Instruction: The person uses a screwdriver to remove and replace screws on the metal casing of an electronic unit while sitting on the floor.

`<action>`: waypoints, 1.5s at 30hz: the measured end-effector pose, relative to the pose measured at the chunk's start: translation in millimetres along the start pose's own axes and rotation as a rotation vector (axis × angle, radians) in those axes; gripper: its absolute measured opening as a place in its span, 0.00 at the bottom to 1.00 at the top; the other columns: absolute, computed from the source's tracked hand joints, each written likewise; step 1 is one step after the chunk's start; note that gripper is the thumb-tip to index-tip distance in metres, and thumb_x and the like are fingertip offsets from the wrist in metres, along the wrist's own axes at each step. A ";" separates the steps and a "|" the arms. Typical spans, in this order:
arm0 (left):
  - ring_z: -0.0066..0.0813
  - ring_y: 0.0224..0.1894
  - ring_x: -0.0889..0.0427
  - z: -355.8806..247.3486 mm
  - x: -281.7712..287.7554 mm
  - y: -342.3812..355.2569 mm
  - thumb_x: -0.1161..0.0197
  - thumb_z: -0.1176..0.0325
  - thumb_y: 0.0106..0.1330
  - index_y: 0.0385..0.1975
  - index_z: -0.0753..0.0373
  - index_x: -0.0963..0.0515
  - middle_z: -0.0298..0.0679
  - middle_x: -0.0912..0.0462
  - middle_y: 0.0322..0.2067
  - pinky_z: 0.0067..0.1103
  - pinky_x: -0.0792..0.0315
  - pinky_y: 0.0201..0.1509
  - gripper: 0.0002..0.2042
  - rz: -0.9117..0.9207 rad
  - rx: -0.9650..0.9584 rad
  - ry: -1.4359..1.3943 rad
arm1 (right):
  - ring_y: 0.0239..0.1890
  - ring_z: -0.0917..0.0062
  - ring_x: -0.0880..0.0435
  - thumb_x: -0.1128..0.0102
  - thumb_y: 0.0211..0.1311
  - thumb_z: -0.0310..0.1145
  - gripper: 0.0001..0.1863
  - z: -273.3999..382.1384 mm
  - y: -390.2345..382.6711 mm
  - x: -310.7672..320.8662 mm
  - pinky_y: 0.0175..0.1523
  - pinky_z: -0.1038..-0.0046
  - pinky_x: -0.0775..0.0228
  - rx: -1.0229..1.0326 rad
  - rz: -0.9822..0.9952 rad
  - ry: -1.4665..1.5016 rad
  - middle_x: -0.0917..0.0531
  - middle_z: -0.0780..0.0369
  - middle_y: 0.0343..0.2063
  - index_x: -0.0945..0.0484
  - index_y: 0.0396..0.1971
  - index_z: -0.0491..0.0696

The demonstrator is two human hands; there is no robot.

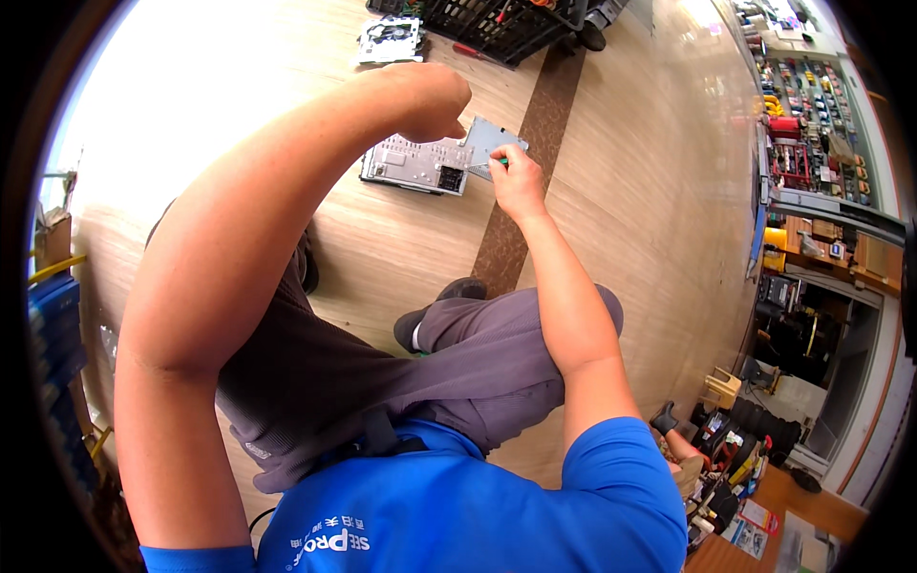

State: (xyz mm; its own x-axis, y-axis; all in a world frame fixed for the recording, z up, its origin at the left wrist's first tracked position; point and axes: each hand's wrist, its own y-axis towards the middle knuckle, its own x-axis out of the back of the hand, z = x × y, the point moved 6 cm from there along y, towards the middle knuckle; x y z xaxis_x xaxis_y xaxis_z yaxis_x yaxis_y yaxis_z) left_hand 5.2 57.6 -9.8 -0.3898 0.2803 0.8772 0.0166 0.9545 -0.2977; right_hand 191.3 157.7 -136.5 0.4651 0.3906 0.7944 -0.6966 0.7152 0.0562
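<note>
A silver metal box like a car stereo (411,162) lies on the floor in front of me, with a black connector socket at its near right corner. A thin grey metal plate (492,137) adjoins its right side; I cannot tell whether the two are attached. My right hand (519,183) pinches the green handle of a screwdriver (501,161), its thin shaft pointing left at the seam between box and plate. Over the far side of the box, my left hand (435,100) curls down, fingertips near the plate's left edge. What it grips, if anything, is hidden.
Beyond the box lie another metal unit (391,40), a red-handled tool (468,50) and a black plastic crate (497,24). A dark brown strip (535,124) crosses the tiled floor. Shelves of parts (817,124) stand at right; a person's leg (680,441) shows lower right.
</note>
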 end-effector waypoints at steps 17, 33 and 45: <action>0.48 0.46 0.17 4.9 -1.3 -5.5 0.36 0.55 0.64 0.39 0.68 0.17 0.51 0.15 0.40 0.35 0.23 0.49 0.19 -0.018 0.014 -0.004 | 0.39 0.57 0.17 0.41 0.59 0.25 0.04 9.1 -0.5 -5.6 0.45 0.63 0.25 0.093 0.014 -0.016 0.17 0.52 0.33 0.23 0.33 0.43; 0.47 0.47 0.17 5.1 -0.3 -4.4 0.36 0.56 0.64 0.40 0.67 0.17 0.51 0.15 0.41 0.35 0.23 0.51 0.18 0.003 0.027 0.003 | 0.39 0.59 0.16 0.40 0.58 0.27 0.06 9.5 -0.8 -6.5 0.44 0.64 0.25 0.168 -0.008 -0.050 0.16 0.53 0.33 0.23 0.35 0.44; 0.50 0.45 0.18 6.4 -1.9 -3.9 0.34 0.58 0.62 0.36 0.67 0.20 0.52 0.16 0.36 0.37 0.25 0.49 0.16 -0.038 0.012 -0.034 | 0.39 0.57 0.16 0.40 0.59 0.29 0.07 8.4 -0.8 -7.7 0.44 0.62 0.24 0.151 -0.007 -0.089 0.16 0.52 0.34 0.23 0.36 0.44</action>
State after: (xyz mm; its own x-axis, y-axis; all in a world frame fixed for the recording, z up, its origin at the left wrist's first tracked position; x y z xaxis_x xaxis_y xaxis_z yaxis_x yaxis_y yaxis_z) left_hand -0.1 52.8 -12.7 -0.4214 0.2400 0.8746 -0.0098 0.9631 -0.2690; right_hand 183.7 149.2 -137.6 0.4243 0.3282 0.8440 -0.7711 0.6196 0.1467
